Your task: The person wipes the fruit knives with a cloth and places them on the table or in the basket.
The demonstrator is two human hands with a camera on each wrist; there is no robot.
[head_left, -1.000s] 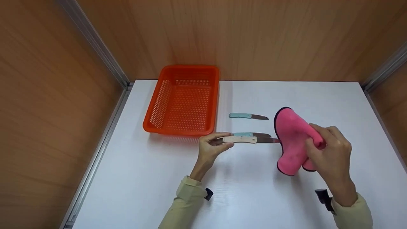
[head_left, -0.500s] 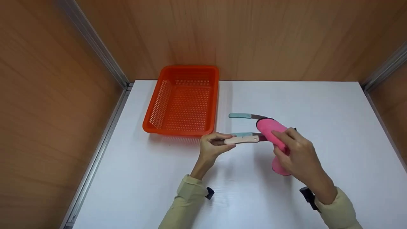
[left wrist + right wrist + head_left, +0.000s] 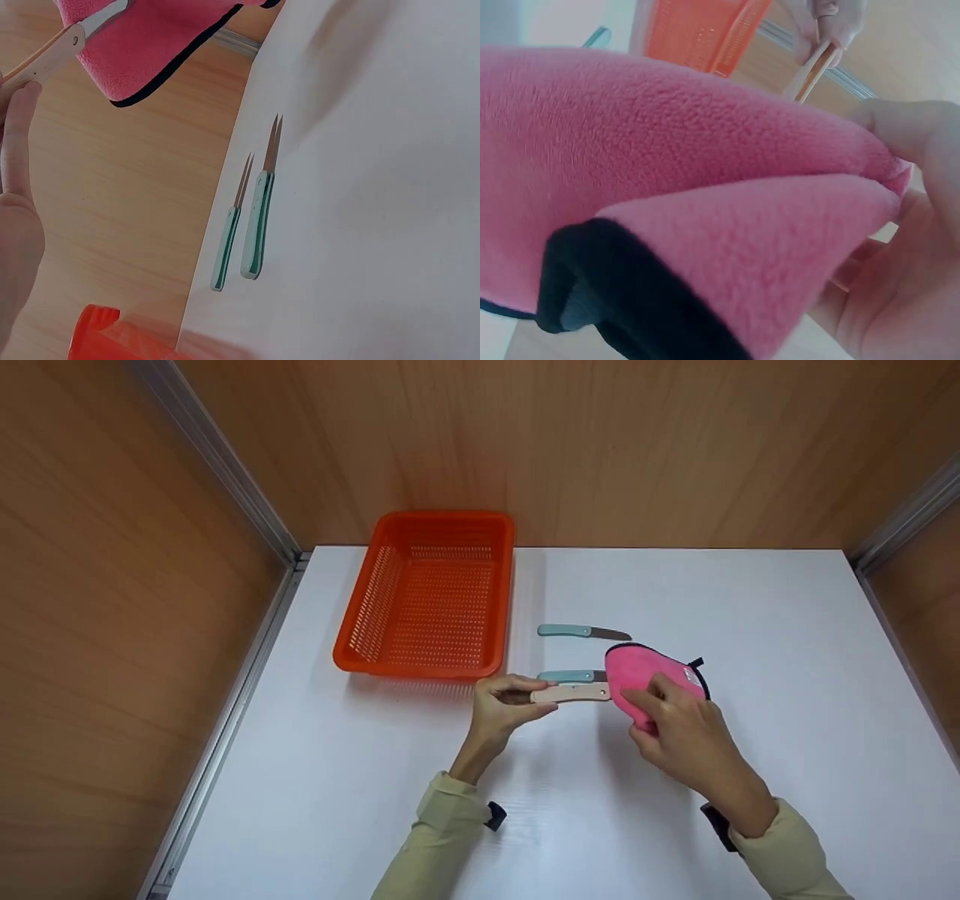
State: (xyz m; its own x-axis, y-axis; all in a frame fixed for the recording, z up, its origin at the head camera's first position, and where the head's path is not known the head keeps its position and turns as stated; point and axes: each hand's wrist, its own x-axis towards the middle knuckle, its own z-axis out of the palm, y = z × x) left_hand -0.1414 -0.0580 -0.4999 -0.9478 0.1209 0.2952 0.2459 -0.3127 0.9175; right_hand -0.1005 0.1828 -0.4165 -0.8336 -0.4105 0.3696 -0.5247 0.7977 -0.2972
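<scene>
My left hand (image 3: 499, 720) pinches the butt of a knife with a pale cream handle (image 3: 574, 692), held level above the table, blade toward the right. In the head view its blade is covered by a pink cloth with dark edging (image 3: 634, 675); the left wrist view shows part of the blade against the cloth. My right hand (image 3: 686, 735) pinches the folded cloth between thumb and fingers. Two knives with light teal handles lie on the table: the farther knife (image 3: 566, 630) in full view, the nearer knife (image 3: 566, 676) just behind the held one, its blade partly hidden by the cloth.
An orange perforated basket (image 3: 499, 607) stands at the back left of the white table (image 3: 720, 592), close to my left hand. Wooden panels (image 3: 600, 450) enclose the table at the back and sides.
My right hand has moved left with the cloth, from the blade's tip to beside the handle, and the cloth now covers the blade. My left hand keeps its hold on the knife, almost unmoved.
</scene>
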